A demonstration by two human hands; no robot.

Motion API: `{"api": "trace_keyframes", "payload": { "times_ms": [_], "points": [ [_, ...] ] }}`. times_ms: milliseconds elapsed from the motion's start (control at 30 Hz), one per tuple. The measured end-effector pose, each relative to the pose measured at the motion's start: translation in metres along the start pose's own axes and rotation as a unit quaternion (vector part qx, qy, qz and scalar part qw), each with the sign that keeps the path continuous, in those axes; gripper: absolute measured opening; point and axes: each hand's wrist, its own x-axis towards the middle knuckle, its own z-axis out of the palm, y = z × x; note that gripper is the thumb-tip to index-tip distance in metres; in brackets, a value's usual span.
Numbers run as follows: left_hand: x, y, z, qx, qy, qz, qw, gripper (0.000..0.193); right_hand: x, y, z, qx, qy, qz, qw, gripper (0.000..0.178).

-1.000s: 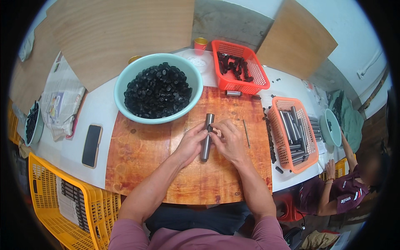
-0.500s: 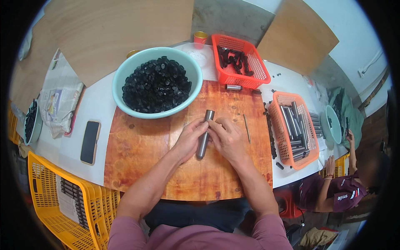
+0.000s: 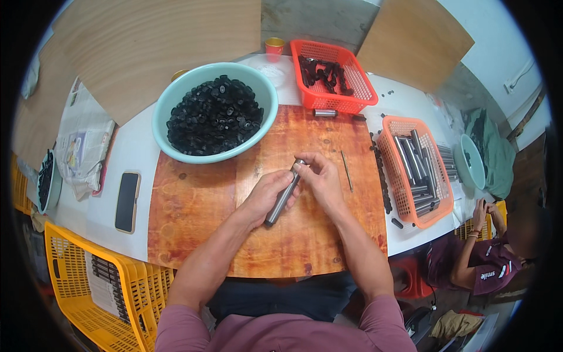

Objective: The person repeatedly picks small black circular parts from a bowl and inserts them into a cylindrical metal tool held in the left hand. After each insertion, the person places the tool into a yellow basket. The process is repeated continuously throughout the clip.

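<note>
1. Metal tube [image 3: 280,203]: I see it at the centre of the frame, held above the brown board, its long axis slanting from lower left to upper right.
2. Left hand [image 3: 265,195]: clamped round the tube's middle, leaving the lower end free.
3. Right hand [image 3: 324,179]: thumb and forefinger closed about the upper end. This is the hand nearer that end, and the tube runs from it down and to the left. I cannot tell whether a small part sits between these fingers.
4. Brown board [image 3: 316,252]: beneath both hands, on the white worktop [image 3: 134,154]. I note a thin rod [image 3: 347,171] on it, right of the right hand and apart from it.
5. Pale green bowl [image 3: 217,159]: upper left of centre, heaped with black oval pieces [image 3: 214,117].
6. Red basket [image 3: 337,106]: upper centre-right, holding dark parts; a short cylinder [image 3: 324,113] lies just below it.
7. Salmon basket [image 3: 435,216]: right of the frame, filled with similar tubes [image 3: 413,161].
8. Phone [image 3: 126,201]: left of the board.
</note>
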Motion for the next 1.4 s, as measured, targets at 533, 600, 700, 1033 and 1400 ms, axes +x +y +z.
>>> {"api": "trace_keyframes", "payload": {
  "times_ms": [533, 600, 700, 1033, 1400],
  "points": [
    [-0.01, 0.009, 0.018, 0.448, 0.123, 0.198, 0.863, 0.023, 0.007, -0.007, -0.034, 0.079, -0.071, -0.004, 0.994, 0.029],
    [-0.011, 0.009, 0.021, 0.495, 0.127, 0.225, 0.83, 0.022, 0.008, -0.005, -0.037, 0.088, -0.072, 0.0, 0.993, 0.029],
    [-0.012, 0.006, 0.024, 0.563, 0.118, 0.291, 0.764, 0.023, 0.01, 0.001, -0.04, 0.04, -0.056, -0.019, 0.997, 0.032],
    [-0.002, -0.005, 0.02, 0.742, 0.118, 0.318, 0.579, 0.034, 0.016, 0.01, -0.053, -0.147, -0.045, -0.002, 0.988, 0.032],
    [-0.004, -0.008, 0.033, 0.734, 0.146, 0.346, 0.566, 0.035, 0.017, 0.015, -0.055, -0.087, -0.085, -0.006, 0.993, 0.02]
  ]
}}
